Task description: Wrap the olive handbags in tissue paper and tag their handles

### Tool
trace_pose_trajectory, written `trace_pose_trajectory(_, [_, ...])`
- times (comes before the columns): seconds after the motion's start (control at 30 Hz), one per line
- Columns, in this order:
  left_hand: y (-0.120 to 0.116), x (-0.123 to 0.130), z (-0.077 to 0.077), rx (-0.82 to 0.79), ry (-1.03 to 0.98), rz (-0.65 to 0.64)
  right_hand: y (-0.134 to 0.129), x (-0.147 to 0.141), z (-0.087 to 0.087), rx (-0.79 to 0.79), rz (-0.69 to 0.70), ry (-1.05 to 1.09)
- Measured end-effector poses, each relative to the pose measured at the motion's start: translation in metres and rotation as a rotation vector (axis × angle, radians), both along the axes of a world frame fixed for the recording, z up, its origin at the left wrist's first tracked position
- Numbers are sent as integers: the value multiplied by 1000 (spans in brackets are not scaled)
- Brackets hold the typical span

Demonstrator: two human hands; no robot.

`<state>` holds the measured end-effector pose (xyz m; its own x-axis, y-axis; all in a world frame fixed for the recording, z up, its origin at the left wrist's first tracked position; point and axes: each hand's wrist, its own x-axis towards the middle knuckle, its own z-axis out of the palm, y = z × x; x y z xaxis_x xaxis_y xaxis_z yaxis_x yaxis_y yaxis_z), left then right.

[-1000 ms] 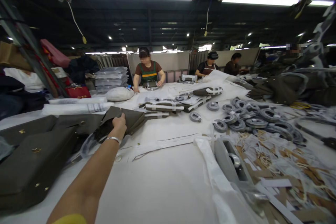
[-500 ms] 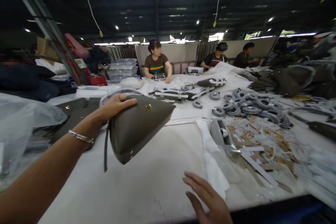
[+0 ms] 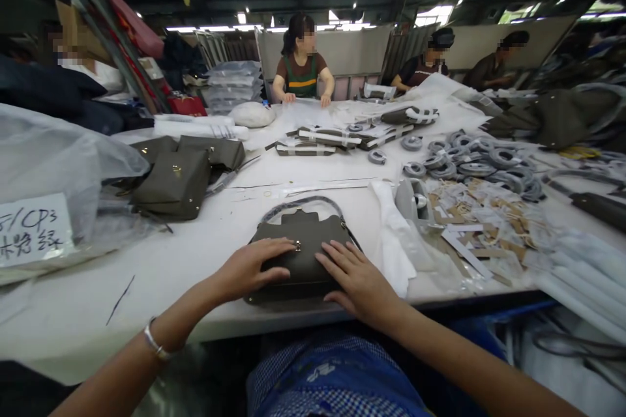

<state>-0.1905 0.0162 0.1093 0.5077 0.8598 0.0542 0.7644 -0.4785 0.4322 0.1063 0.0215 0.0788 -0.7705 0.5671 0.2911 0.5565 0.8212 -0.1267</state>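
An olive-grey handbag lies on the white table right in front of me, its wrapped handle arching toward the far side. A small gold clasp shows at its middle. My left hand rests on the bag's left part, fingers stretched out and thumb apart. On the right part lies my right hand, flat with its fingers spread. Neither hand is wrapped round anything. The bag's near lower side is partly shadowed and covered by the hands.
More olive handbags lie at the left beside a labelled plastic bag. To the right are a tape dispenser, a heap of scraps and several grey rolls. A co-worker stands across the table.
The handbag has come from the left, held up in my left hand, down onto the table before me. My right hand has moved onto it. The view has tilted downward.
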Motion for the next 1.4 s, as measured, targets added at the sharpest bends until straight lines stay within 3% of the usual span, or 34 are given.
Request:
trace_pose_trajectory(0.1, [-25,2,-12,120,196,-65,11,-9,8,-18,46,-56])
trace_pose_trajectory(0.2, [-29,4,-24,224,299,-33,21,-17,8,-33,66,-96])
trace_pose_trajectory(0.33, [-28,5,-43,303,327,-20,26,-16,-13,-29,65,-123])
trace_pose_trajectory(0.53, [-43,4,-86,370,321,-6,15,-12,-57,-35,49,-53])
trace_pose_trajectory(0.7, [-54,24,-92,299,263,75,7,-12,-64,-100,36,20])
trace_pose_trajectory(0.8, [-50,36,-92,254,228,134,13,-10,-53,-119,81,14])
trace_pose_trajectory(0.9, [-48,40,-97,221,164,165,26,-28,-22,-145,122,-15])
trace_pose_trajectory(1.03, [-49,42,-107,251,76,225,43,-101,42,-157,261,-12])
trace_pose_trajectory(1.13, [-49,43,-109,275,52,251,58,-173,63,-140,341,172])
trace_pose_trajectory(1.2, [-49,43,-107,289,59,241,72,-212,50,-166,352,263])
trace_pose_trajectory(1.27, [-49,42,-103,304,72,226,88,-236,19,-230,334,321])
trace_pose_trajectory(1.4, [-50,41,-100,347,100,211,117,-240,-44,-475,304,462])
